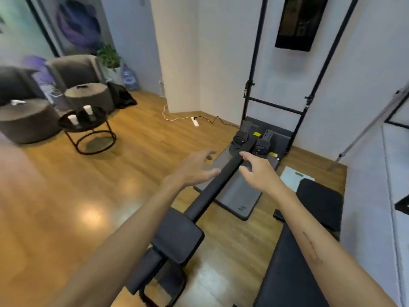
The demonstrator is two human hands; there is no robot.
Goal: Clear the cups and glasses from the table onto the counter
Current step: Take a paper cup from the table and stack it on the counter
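Note:
A small round black table (64,124) stands far off at the left on the wooden floor. Two white cups stand on it, one (72,119) near its left edge and one (87,110) further back, with a dark item beside them. Both my arms reach forward over a black rowing machine, far from the table. My left hand (197,167) hovers with its fingers loosely spread and holds nothing. My right hand (256,171) hangs beside it, fingers relaxed and slightly bent, also holding nothing.
The rowing machine (212,187) with its rail and seat runs from below me to the wall. A black bench (309,229) is at the right. Grey round poufs (28,120) and armchairs flank the table. A power strip (195,122) with cables lies on the floor.

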